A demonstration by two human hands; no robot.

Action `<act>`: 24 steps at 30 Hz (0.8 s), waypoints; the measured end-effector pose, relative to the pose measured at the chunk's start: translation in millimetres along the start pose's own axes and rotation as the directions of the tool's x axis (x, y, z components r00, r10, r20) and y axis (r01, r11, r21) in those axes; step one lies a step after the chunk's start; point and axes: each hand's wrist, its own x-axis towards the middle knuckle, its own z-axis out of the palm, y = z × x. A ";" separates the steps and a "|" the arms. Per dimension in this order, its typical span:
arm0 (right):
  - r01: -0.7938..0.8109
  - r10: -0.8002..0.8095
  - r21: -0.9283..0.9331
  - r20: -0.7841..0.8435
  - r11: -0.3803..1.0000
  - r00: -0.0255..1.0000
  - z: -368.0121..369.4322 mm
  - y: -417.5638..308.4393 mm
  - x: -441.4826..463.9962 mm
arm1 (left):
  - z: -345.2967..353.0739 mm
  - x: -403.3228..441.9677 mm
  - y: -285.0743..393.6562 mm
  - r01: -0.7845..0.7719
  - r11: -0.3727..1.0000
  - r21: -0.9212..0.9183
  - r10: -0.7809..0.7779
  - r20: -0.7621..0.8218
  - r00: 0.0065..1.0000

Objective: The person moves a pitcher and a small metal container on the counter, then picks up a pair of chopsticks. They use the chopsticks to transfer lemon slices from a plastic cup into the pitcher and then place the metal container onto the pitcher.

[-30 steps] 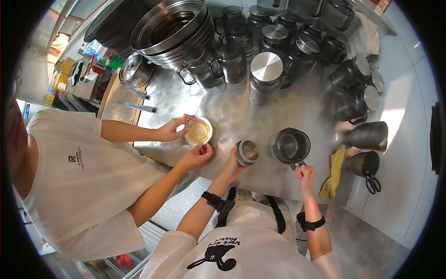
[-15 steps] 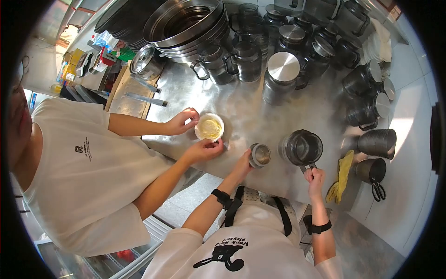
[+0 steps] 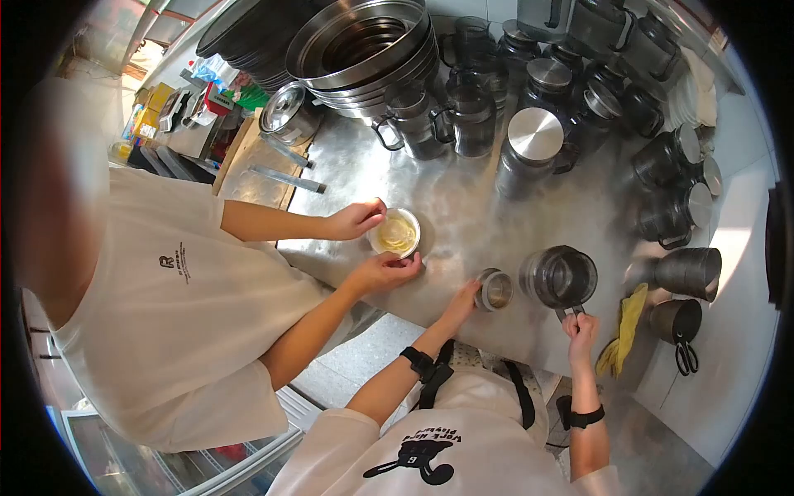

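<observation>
My right hand is closed around the handle of a dark, see-through pitcher, which stands uncovered on the metal table. To its left, my left hand grips the side of a small, round, hollow metal lid, its open side facing up. Lid and pitcher are apart. Farther left, another person's two hands are at a small white bowl with something pale yellow inside.
Several dark pitchers, some with steel lids, stand at the back and right. Stacked metal pans fill the back left. A yellow cloth or glove and scissors lie at the right. A co-worker stands close at left.
The whole view has shifted, so things appear farther right and lower. My hands keep their hold on the lid and the pitcher, with little visible movement between them.
</observation>
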 end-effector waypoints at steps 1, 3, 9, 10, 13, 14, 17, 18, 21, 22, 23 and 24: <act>-0.002 0.002 -0.001 0.002 1.000 1.000 0.2 0.4 0.3 | 2.8 2.7 -3.5 -0.011 1.000 0.018 0.013 -0.108 0.994; 0.014 -0.014 -0.041 -0.006 0.999 1.000 -2.2 0.2 -1.2 | 2.6 6.9 -12.3 -0.013 1.000 0.028 0.018 -0.211 0.977; 0.013 -0.013 -0.024 -0.012 1.000 1.000 0.6 -1.5 -0.4 | 0.2 1.2 1.2 -0.051 0.991 -0.120 0.040 -0.091 0.995; 0.012 -0.013 -0.024 -0.010 1.000 1.000 0.6 -1.4 -0.3 | -0.8 0.6 1.5 -0.040 0.994 -0.105 0.028 -0.110 0.994; 0.009 -0.009 -0.027 0.001 1.000 1.000 -0.2 -2.2 -0.9 | -11.1 7.5 -10.2 -0.059 0.996 0.065 0.067 -0.134 0.989; 0.010 -0.010 -0.031 0.006 0.999 1.000 -0.2 -2.8 -0.7 | -15.3 11.7 -17.7 -0.090 0.971 0.222 0.121 -0.129 0.984; 0.019 -0.019 -0.030 0.011 0.999 1.000 1.7 -4.5 -0.1 | -6.6 1.1 -7.7 -0.182 0.976 0.117 0.197 -0.128 0.972; 0.027 -0.027 -0.026 0.009 0.999 1.000 2.3 -4.7 -0.1 | -7.9 1.8 -8.8 -0.183 0.976 0.118 0.197 -0.128 0.972; 0.019 -0.019 -0.032 0.001 0.999 1.000 1.7 -4.1 -0.4 | -10.6 3.2 -10.1 -0.173 0.979 0.111 0.187 -0.131 0.974; 0.019 -0.019 -0.032 0.001 0.999 1.000 2.5 -4.4 -0.3 | -11.4 2.3 -9.2 -0.172 0.979 0.111 0.185 -0.121 0.975; 0.028 -0.029 -0.024 -0.007 0.999 1.000 4.0 -5.0 0.0 | -11.6 1.6 -8.3 -0.172 0.979 0.111 0.184 -0.112 0.977; 0.038 -0.038 -0.016 -0.016 0.999 0.999 4.8 -5.3 0.0 | -13.6 3.8 -12.4 -0.172 0.979 0.111 0.184 -0.111 0.977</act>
